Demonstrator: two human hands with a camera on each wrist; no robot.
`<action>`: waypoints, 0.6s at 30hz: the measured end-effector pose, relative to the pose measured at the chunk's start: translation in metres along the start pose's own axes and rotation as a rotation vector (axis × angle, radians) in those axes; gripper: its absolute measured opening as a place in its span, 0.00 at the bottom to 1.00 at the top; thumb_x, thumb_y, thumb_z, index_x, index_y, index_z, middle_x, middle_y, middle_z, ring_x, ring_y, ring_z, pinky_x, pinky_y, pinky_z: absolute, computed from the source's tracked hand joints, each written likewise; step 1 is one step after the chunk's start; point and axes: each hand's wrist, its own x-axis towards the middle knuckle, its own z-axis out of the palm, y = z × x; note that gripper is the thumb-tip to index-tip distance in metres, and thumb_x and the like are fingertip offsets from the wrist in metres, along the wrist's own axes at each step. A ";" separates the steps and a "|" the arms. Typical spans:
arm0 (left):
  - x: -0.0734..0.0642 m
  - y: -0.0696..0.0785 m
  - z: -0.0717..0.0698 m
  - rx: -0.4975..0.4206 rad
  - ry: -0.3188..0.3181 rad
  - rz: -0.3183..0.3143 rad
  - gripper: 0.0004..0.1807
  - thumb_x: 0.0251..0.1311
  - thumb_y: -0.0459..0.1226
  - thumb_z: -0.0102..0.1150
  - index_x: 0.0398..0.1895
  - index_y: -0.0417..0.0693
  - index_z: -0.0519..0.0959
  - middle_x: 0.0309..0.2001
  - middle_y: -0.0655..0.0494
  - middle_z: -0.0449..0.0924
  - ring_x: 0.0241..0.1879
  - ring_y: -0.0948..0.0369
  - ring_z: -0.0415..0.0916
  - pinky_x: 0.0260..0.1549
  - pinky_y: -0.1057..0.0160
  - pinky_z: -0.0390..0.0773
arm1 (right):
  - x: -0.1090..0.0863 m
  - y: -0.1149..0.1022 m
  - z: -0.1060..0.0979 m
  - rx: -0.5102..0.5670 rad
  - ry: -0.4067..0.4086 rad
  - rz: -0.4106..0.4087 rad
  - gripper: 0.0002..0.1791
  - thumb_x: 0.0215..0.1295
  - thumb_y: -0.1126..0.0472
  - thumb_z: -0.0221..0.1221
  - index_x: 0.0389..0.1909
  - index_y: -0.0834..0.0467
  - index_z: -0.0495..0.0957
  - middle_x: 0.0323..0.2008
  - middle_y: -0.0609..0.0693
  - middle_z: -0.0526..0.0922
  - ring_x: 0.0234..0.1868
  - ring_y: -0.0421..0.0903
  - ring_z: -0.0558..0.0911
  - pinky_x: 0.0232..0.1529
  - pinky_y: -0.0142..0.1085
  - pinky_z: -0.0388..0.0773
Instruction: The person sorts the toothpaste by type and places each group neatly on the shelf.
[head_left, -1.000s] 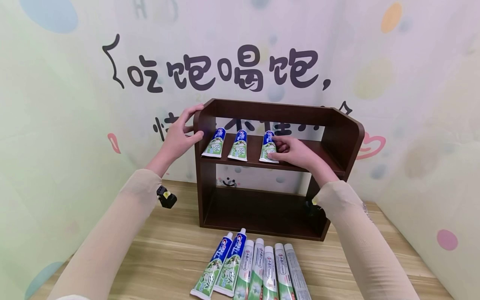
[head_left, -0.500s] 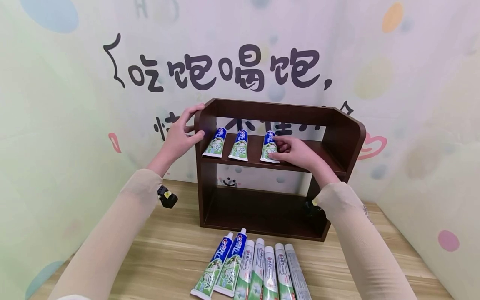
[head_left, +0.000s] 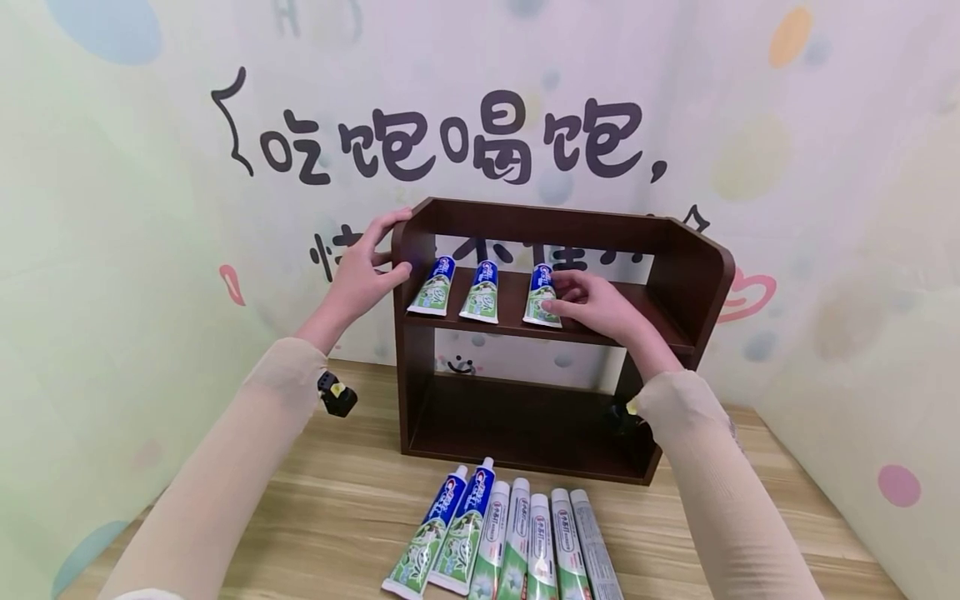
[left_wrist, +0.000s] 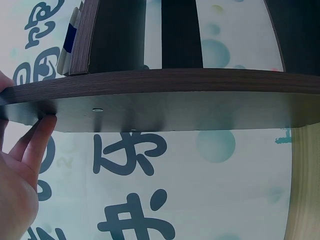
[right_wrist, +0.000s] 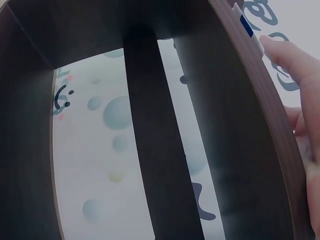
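Note:
A dark brown two-tier shelf [head_left: 678, 275] stands against the back wall. My left hand [head_left: 363, 275] holds its left side panel near the top; in the left wrist view, fingers [left_wrist: 41, 142] press the panel's outer face. Three blue-and-green toothpaste tubes lie on the upper tier: a left tube [head_left: 433, 287], a second tube [head_left: 481, 293] and, after a gap, a third tube [head_left: 538, 302]. At the third tube's right side is my right hand [head_left: 603, 310], fingers loosely bent, thumb tip touching the tube. The right wrist view shows that thumb [right_wrist: 287, 55] by the tube's end.
On the wooden table [head_left: 330, 492] in front lie two more blue-and-green tubes [head_left: 461, 533] and several white-and-green toothpaste tubes [head_left: 540, 542]. Light printed cloth walls [head_left: 840, 250] enclose the table at the back and sides.
The right hand has shifted slightly right, its fingers loosening from the third tube. That tube stays in place on the shelf. My left hand keeps its hold on the side panel.

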 end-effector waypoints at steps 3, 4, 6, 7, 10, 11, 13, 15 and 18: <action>0.000 0.000 0.000 0.002 0.001 0.002 0.35 0.63 0.31 0.57 0.72 0.62 0.63 0.75 0.63 0.61 0.58 0.40 0.79 0.49 0.45 0.84 | -0.001 0.000 0.000 0.010 0.018 -0.013 0.37 0.63 0.41 0.62 0.69 0.53 0.67 0.58 0.57 0.78 0.55 0.52 0.75 0.60 0.48 0.75; 0.000 0.000 0.000 0.001 0.000 0.001 0.35 0.63 0.31 0.57 0.72 0.62 0.63 0.75 0.63 0.60 0.58 0.40 0.79 0.49 0.45 0.84 | -0.002 -0.001 0.001 0.011 0.030 -0.019 0.37 0.63 0.41 0.62 0.69 0.53 0.67 0.58 0.57 0.78 0.56 0.53 0.75 0.60 0.49 0.75; 0.000 0.001 0.001 0.006 -0.001 0.000 0.35 0.63 0.31 0.57 0.72 0.62 0.63 0.76 0.64 0.60 0.57 0.40 0.79 0.49 0.46 0.84 | -0.004 -0.001 0.002 0.008 0.058 -0.042 0.37 0.63 0.41 0.61 0.69 0.53 0.67 0.60 0.57 0.76 0.57 0.53 0.76 0.63 0.51 0.74; -0.001 0.001 0.001 0.008 -0.001 -0.001 0.35 0.63 0.31 0.57 0.72 0.62 0.63 0.76 0.64 0.60 0.57 0.40 0.79 0.49 0.46 0.84 | -0.005 -0.001 0.002 0.006 0.077 -0.054 0.36 0.64 0.41 0.61 0.69 0.53 0.67 0.61 0.56 0.75 0.57 0.53 0.76 0.64 0.52 0.74; -0.002 0.000 0.001 0.009 0.000 -0.004 0.35 0.63 0.31 0.57 0.72 0.63 0.63 0.76 0.64 0.60 0.57 0.41 0.79 0.49 0.46 0.84 | -0.011 -0.004 0.006 0.021 0.159 -0.096 0.34 0.64 0.44 0.62 0.68 0.51 0.68 0.63 0.55 0.74 0.56 0.52 0.77 0.62 0.51 0.76; -0.002 0.000 0.001 0.009 0.001 -0.005 0.35 0.63 0.31 0.57 0.72 0.63 0.63 0.76 0.64 0.60 0.57 0.41 0.79 0.49 0.46 0.84 | -0.013 -0.005 0.007 0.030 0.190 -0.111 0.32 0.65 0.45 0.62 0.68 0.51 0.69 0.63 0.54 0.73 0.55 0.51 0.78 0.61 0.49 0.77; -0.002 0.000 0.001 0.008 0.002 -0.004 0.35 0.63 0.31 0.57 0.72 0.63 0.63 0.75 0.63 0.61 0.57 0.40 0.79 0.49 0.46 0.84 | -0.018 -0.009 0.010 0.056 0.249 -0.141 0.30 0.65 0.47 0.62 0.67 0.50 0.70 0.63 0.54 0.74 0.53 0.49 0.78 0.56 0.43 0.79; -0.002 0.000 0.001 0.007 0.004 -0.001 0.35 0.63 0.31 0.57 0.72 0.62 0.63 0.75 0.63 0.61 0.57 0.40 0.79 0.49 0.46 0.84 | -0.023 -0.014 0.013 0.079 0.297 -0.183 0.29 0.65 0.49 0.62 0.66 0.51 0.71 0.61 0.55 0.75 0.51 0.49 0.78 0.52 0.35 0.79; -0.001 0.000 0.001 0.003 0.009 0.002 0.35 0.63 0.31 0.57 0.72 0.61 0.63 0.75 0.63 0.61 0.57 0.40 0.79 0.49 0.46 0.84 | -0.031 -0.024 0.018 0.091 0.342 -0.261 0.27 0.65 0.52 0.63 0.64 0.53 0.73 0.58 0.57 0.76 0.50 0.49 0.79 0.48 0.23 0.77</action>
